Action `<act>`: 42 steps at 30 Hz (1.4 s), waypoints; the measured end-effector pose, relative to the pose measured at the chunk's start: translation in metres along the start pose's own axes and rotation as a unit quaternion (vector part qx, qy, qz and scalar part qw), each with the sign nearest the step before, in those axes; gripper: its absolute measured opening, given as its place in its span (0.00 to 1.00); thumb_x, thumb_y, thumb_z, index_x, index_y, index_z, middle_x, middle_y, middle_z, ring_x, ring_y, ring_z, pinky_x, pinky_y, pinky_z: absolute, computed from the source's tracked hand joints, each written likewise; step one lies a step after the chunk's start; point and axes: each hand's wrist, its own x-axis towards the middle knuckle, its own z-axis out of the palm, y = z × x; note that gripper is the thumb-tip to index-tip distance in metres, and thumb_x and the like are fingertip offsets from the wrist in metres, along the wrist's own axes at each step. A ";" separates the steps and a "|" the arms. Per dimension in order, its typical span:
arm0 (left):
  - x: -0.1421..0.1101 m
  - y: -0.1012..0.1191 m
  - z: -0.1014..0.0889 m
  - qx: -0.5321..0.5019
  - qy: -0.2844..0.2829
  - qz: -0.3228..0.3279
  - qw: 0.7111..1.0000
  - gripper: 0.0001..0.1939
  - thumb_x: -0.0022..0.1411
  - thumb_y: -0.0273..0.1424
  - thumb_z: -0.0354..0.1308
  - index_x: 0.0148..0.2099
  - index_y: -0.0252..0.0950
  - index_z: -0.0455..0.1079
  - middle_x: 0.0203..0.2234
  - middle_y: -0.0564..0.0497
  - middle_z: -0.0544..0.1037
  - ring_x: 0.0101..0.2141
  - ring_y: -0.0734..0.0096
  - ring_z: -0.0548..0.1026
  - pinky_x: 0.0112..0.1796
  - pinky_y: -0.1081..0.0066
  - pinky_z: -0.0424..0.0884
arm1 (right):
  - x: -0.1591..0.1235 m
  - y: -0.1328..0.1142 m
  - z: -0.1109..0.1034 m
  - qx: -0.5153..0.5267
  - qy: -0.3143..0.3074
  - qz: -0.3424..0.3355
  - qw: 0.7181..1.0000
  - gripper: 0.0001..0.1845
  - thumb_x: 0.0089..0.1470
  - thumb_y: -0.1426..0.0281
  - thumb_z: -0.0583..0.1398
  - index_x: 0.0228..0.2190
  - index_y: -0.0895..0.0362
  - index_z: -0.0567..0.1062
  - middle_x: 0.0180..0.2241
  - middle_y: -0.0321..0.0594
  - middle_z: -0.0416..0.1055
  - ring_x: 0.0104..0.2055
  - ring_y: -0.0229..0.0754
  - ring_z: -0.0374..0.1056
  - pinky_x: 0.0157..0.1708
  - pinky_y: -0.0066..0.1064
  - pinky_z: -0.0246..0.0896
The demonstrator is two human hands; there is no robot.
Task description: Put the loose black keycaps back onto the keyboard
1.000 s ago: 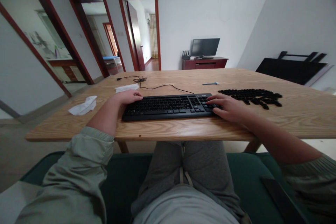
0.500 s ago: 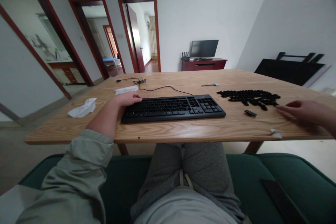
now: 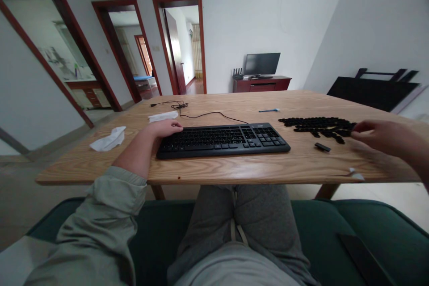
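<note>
My left hand [image 3: 164,128] rests on the left end of a black computer keyboard [image 3: 223,141], holding nothing. My right hand [image 3: 380,136] is at the right end of a heap of black keycaps [image 3: 317,125], its fingertips at or just above them. Whether it holds a keycap, I cannot tell. A single dark keycap [image 3: 322,147] lies apart, just below the heap. The keyboard's black cable [image 3: 208,114] curves away across the light oak table [image 3: 254,170] towards the far left.
A crumpled tissue [image 3: 109,139] and a folded white tissue [image 3: 163,116] lie left of the keyboard. A blue-handled tool [image 3: 268,110] lies near the far edge, and a white scrap [image 3: 355,174] near the front edge. My knees and a green sofa are below.
My right hand has left the keyboard's right end and moved right, past the keycap heap, then back to its edge. A single keycap now lies apart. My left hand stays put.
</note>
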 end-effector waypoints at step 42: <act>0.005 -0.006 0.001 -0.013 -0.002 0.009 1.000 0.30 0.58 0.52 0.52 0.52 0.37 0.77 0.52 0.44 0.79 0.51 0.56 0.76 0.54 0.65 0.68 | -0.026 -0.169 0.066 0.190 -0.144 -0.270 0.933 0.15 0.53 0.60 0.60 0.37 0.53 0.83 0.35 0.42 0.79 0.32 0.44 0.71 0.33 0.36 0.67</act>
